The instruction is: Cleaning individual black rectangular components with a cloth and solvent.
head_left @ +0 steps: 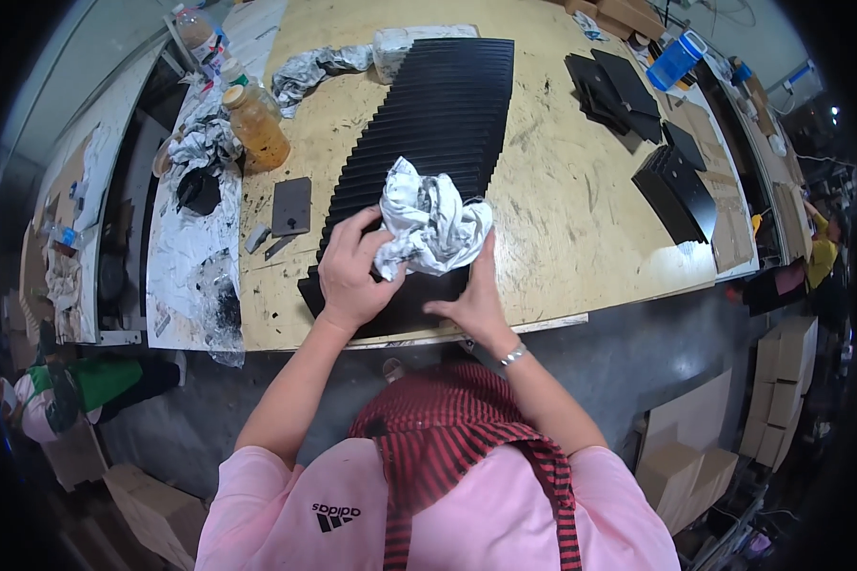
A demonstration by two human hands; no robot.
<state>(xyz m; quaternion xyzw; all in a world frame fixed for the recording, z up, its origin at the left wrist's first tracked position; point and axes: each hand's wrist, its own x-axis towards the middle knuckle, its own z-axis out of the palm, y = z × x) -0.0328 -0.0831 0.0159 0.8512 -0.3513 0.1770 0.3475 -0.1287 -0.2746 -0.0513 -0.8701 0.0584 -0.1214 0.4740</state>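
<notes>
Where black plates [428, 124] overlap, left hand [352, 271] gripping crumpled rag [430, 221]; amber-filled bottle [257, 128] nearby

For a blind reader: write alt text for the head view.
The left hand grips a crumpled, stained white rag over a long row of overlapped black plates on a wooden workbench, while the right hand rests on the plates. A bottle of amber liquid stands at left.

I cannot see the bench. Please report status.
Left hand grips crumpled stained rag. Right hand flat on row of black plates. Nothing blocking.
</notes>
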